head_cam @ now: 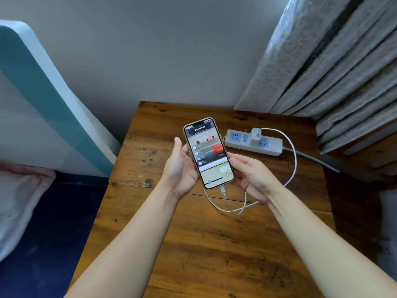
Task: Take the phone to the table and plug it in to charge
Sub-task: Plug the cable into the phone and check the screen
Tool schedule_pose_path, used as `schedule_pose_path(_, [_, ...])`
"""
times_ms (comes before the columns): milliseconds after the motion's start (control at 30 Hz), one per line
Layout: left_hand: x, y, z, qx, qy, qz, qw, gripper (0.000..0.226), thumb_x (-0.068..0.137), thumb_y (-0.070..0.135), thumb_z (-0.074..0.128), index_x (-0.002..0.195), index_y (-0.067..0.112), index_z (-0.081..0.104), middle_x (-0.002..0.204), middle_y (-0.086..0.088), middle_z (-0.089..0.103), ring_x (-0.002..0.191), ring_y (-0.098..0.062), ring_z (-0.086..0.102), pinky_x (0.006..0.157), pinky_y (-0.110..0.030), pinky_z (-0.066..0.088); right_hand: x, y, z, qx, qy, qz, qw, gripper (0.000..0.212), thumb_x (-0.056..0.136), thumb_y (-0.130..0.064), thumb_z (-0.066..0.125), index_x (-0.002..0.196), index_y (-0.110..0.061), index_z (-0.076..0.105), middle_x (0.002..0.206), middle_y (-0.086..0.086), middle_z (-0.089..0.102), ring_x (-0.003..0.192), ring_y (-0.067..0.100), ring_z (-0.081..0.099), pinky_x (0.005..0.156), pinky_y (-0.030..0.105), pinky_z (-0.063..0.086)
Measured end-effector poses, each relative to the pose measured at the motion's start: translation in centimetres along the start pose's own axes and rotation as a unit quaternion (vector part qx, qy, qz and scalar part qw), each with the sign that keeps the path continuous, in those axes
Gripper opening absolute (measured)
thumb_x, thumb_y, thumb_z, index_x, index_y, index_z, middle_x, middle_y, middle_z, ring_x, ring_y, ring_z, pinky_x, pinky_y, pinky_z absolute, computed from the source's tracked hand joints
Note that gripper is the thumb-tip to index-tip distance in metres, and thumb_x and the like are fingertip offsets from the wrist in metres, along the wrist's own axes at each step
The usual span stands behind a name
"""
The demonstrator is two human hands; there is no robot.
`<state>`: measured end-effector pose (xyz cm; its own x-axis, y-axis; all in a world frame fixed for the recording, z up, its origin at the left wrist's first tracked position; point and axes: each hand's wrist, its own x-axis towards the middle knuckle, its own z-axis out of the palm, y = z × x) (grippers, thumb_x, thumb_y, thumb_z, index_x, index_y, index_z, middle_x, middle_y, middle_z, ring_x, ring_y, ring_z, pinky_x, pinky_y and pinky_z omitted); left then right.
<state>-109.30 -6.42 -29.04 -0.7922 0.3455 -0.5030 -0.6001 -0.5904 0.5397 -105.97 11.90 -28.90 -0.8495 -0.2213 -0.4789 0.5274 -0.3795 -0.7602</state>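
Observation:
A gold-edged phone (pixel 208 153) with its screen lit is held above the wooden table (pixel 193 244), screen up. My left hand (pixel 180 168) cups its left side and back. My right hand (pixel 251 175) holds its right edge and lower corner. A white cable (pixel 294 164) is plugged into the phone's bottom port, loops under my right hand, and runs to a white charger block (pixel 255 136) seated in a white power strip (pixel 253 141) at the back of the table.
A patterned grey curtain (pixel 333 67) hangs at the right, over the table's back right corner. A bed with a teal and white headboard (pixel 43 100) and pink bedding (pixel 19 196) stands to the left. The grey wall (pixel 150 50) lies behind the table.

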Motion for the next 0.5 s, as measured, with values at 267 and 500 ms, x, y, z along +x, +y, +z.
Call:
schedule_pose_path(267, [-0.2, -0.2, -1.4, -0.021, -0.011, 0.006, 1.000, 0.067, 0.093, 0.060, 0.021, 0.132, 0.014, 0.050, 0.129, -0.016, 0.060, 0.118, -0.033, 0.057, 0.099, -0.051, 0.045, 0.4, 0.6, 0.4, -0.022, -0.011, 0.005, 1.000, 0.021, 0.085, -0.015, 0.057, 0.097, -0.019, 0.074, 0.088, 0.004, 0.077, 0.079, 0.016, 0.072, 0.067, 0.028, 0.060])
schedule_pose_path(500, [-0.2, 0.0, -1.6, -0.031, -0.017, 0.010, 0.999, 0.066, 0.093, 0.060, 0.020, 0.131, 0.016, 0.051, 0.130, -0.016, 0.059, 0.118, -0.034, 0.057, 0.098, -0.052, 0.045, 0.7, 0.5, 0.7, -0.027, -0.009, -0.001, 1.000, 0.021, 0.088, -0.013, 0.055, 0.099, -0.019, 0.073, 0.087, 0.004, 0.077, 0.078, 0.015, 0.072, 0.064, 0.027, 0.059])
